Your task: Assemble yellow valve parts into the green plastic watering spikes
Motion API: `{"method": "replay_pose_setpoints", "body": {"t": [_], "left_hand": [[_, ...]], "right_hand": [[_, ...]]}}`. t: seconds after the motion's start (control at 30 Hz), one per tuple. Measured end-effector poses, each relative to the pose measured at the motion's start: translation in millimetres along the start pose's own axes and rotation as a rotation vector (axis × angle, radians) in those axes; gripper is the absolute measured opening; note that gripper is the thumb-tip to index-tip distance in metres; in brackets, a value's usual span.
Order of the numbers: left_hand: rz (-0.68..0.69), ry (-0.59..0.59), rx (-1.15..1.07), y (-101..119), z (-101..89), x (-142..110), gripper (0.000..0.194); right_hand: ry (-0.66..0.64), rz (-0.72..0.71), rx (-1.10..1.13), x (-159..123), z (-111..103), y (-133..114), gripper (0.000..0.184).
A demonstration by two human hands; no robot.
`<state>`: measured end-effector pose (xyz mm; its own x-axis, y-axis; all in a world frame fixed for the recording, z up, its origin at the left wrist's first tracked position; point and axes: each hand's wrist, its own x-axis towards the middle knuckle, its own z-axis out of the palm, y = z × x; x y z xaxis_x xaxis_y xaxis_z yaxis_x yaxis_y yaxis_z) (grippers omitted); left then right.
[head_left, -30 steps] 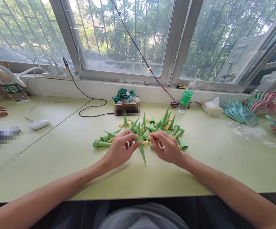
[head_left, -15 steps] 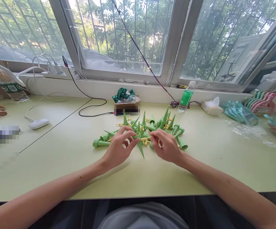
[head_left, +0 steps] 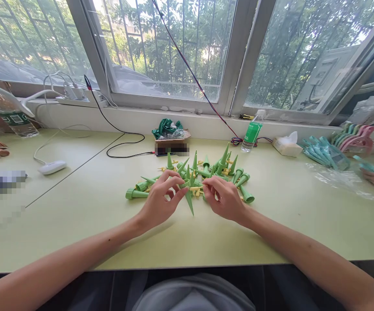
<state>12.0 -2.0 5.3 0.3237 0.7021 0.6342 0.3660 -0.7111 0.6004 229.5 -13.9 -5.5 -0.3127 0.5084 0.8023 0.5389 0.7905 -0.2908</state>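
The green spike (head_left: 190,204) is at the fingertips of your left hand (head_left: 161,196), over the near middle of the worktop (head_left: 193,246). That grip is closed, thumb and fingers pinching the spike's wide, collared end. From there its long axis slants toward you and a little to the right, with the narrow point aimed at the near edge of the worktop.

Your right hand (head_left: 224,198) is to the right of the spike, fingers bunched together. Its grip appears closed on the end of a slim yellow piece (head_left: 196,188), though your fingers cover much of that end. The yellow piece lies nearly sideways between your two grips, across the spike's long axis, its free end pointing left toward the collar. You cannot tell from here whether that end touches the collar or sits just in front of it.

Your left grip is the nearer one to the spike, since it holds it; the right is just beside it. Past your hands, loose green spikes (head_left: 137,194) and small yellow parts (head_left: 200,163) lie in a jumbled heap, some upright, others on their sides.
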Motion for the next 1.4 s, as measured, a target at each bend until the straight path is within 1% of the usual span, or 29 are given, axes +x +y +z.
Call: {"method": "replay_pose_setpoints", "body": {"t": [0.17, 0.33, 0.57, 0.77, 1.1, 1.4], "left_hand": [[0.004, 0.01, -0.012, -0.4, 0.8, -0.1, 0.005], [0.016, 0.014, -0.026, -0.3, 1.2, -0.4, 0.004], [0.028, 0.007, -0.037, -0.1, 1.0, -0.8, 0.004], [0.031, -0.019, -0.026, -0.3, 1.0, -0.7, 0.008], [0.022, -0.045, -0.021, -1.1, -0.5, -2.9, 0.006], [0.03, -0.045, -0.035, 0.4, -1.7, -2.5, 0.006]], "right_hand": [[0.004, 0.009, 0.001, 0.1, 0.1, 0.6, 0.009], [-0.076, -0.041, 0.03, -0.5, 0.4, 0.2, 0.008], [-0.117, -0.065, 0.022, -3.9, 3.0, 3.3, 0.01], [-0.135, -0.077, 0.035, -4.2, 3.4, 5.2, 0.011], [-0.123, -0.082, 0.063, -5.4, 4.7, 6.5, 0.008], [-0.14, -0.089, 0.056, -4.6, 5.1, 6.3, 0.011]]}}
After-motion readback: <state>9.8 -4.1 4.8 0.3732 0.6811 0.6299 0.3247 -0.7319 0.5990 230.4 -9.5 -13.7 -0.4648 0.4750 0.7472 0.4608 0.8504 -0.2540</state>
